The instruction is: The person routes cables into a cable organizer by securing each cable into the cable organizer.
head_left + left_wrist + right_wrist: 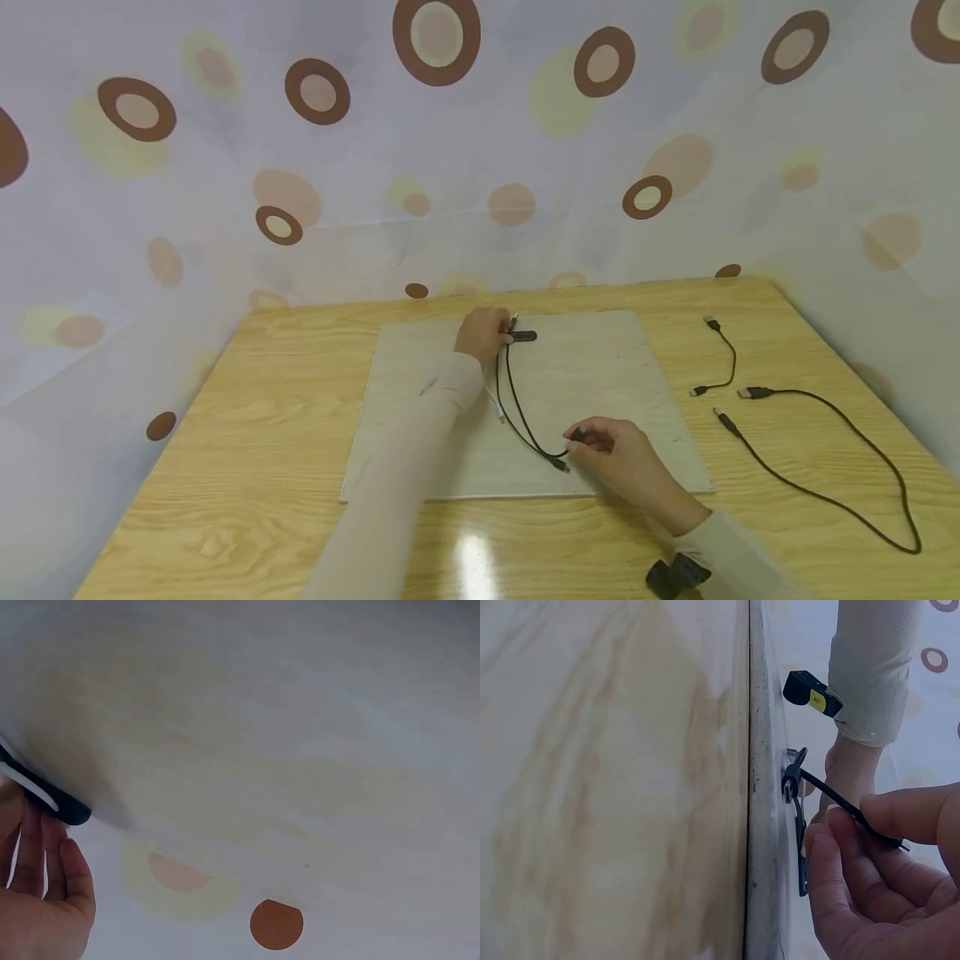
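I am looking down from the head camera at a wooden table [247,467] with a pale square mat [600,375] lying flat in its middle. I count two hands and three black cables; there are no containers in view.

My left hand [483,333] is at the far edge of the mat, its fingers curled around one end of a thin black cable [517,412]. A dark plug [522,336] sticks out to the right of that fist. From there the cable runs toward me across the mat as a narrow doubled strand.

My right hand [618,454] is at the near right part of the mat. In the right wrist view its fingertips [870,814] pinch the cable close to its small connector, thumb and forefinger narrow together and the other fingers loosely curled below. So this cable lies on the mat, stretched between my two hands.

The other two cables lie on bare wood to the right of the mat, well apart from both hands. The short cable [727,358] is farther away, bent in a loose curve. The long cable [847,467] lies nearer, sweeping in a wide loop toward the table's right edge.

The left wrist view shows only part of the left palm and a dark strap, so it adds nothing on the grip.
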Available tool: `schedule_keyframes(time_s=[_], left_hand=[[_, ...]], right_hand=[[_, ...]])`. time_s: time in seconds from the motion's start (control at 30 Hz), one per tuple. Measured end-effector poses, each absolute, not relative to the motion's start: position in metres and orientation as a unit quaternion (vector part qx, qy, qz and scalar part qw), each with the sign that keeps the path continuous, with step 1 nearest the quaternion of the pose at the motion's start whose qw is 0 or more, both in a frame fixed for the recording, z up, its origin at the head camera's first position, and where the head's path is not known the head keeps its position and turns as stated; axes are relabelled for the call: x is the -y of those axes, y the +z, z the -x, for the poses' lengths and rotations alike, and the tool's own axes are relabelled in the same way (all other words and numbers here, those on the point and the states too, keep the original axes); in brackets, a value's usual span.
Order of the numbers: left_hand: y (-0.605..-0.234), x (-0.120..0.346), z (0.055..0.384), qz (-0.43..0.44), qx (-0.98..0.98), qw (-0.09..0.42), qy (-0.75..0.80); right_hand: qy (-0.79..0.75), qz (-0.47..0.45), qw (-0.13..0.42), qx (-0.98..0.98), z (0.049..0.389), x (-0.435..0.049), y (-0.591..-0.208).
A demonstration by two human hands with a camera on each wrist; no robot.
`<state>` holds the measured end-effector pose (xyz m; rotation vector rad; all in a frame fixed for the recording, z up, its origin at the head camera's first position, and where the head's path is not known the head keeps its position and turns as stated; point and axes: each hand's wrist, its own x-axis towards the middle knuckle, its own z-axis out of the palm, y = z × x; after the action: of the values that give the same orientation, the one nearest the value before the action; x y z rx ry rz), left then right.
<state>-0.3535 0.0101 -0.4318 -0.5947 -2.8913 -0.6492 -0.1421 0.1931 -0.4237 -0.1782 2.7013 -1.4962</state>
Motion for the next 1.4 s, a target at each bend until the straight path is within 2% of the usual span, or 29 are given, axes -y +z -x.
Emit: schedule_keyframes(time_s=[0.2,0.57,0.7,1.0,1.23,1.4], left_hand=[[-0.426,-0.013,0.353,0.179,0.956,0.038,-0.228],[-0.423,-0.022,0.347,0.137,0.965,0.038,-0.218],[-0.419,-0.022,0.347,0.178,0.965,0.026,-0.191],[-0.403,-0.006,0.347,0.286,0.946,-0.074,-0.135],[-0.4,0.006,0.339,0.319,0.941,-0.068,-0.089],[-0.402,0.008,0.336,0.337,0.938,-0.078,0.024]], right_hand=[[-0.483,0.057,0.022,-0.873,0.143,-0.192,-0.422],[-0.468,0.048,0.03,-0.882,0.137,-0.194,-0.422],[-0.46,0.05,0.029,-0.886,0.137,-0.196,-0.421],[-0.455,0.056,0.034,-0.888,0.136,-0.198,-0.419],[-0.44,0.028,0.037,-0.897,0.136,-0.201,-0.419],[-0.407,0.037,0.033,-0.912,0.133,-0.206,-0.42]])
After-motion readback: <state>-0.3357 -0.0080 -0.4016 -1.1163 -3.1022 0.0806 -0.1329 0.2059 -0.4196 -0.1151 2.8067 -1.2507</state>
